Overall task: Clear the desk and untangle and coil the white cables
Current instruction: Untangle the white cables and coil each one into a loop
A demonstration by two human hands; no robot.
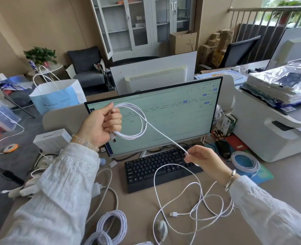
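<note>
Holding the coil (131,121) in my left hand (100,125), fingers curled round its loops, I pinch the cable's (165,137) taut run in my right hand (202,160). The slack on the desk (140,206) crosses itself near the plug (173,214); pulled carelessly, I think it could knot or drag. Keyboard (156,165) and monitor (163,112) stand ahead, finished coils (113,225) nearby, an office behind.

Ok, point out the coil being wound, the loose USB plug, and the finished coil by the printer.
Coil being wound (137,121), head view, right arc.
Loose USB plug (173,214), head view, plug body.
Finished coil (234,160), head view, left rim.
</note>
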